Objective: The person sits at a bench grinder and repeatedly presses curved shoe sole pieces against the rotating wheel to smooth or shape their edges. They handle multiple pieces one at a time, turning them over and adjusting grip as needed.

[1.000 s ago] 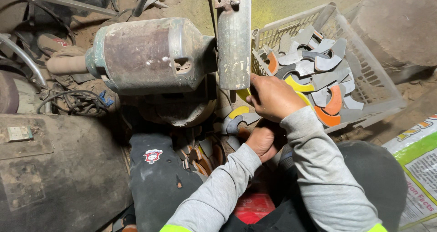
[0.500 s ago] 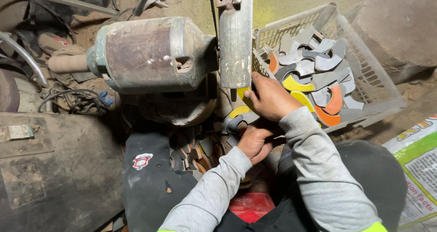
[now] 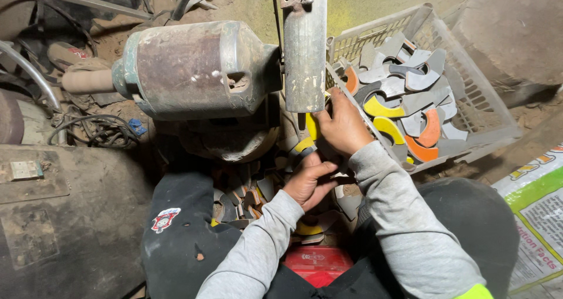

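The person sits low on the dirt floor, both grey sleeves reaching forward toward a worn electric motor that lies on its side, rusty brown on the barrel and green at the ends. A flat, scuffed metal guard hangs down in front of the motor's right end. The right hand is up just under that guard, fingers curled around a curved yellow piece that it holds against the bottom edge of the guard; only part of the piece shows past the fingers. The left hand sits lower and nearer the body, half closed, thumb and fingers bent around a small dark-and-yellow curved piece just below the right hand; how firmly it grips I cannot tell. To the right, touching the right wrist, stands a pale plastic basket piled with more curved pieces in grey, yellow and orange. More of the same pieces lie in a loose heap on the floor under the motor, beside the left forearm. A red box rests between the person's knees, a printed sack lies at the far right, and tangled cables lie left of the motor.
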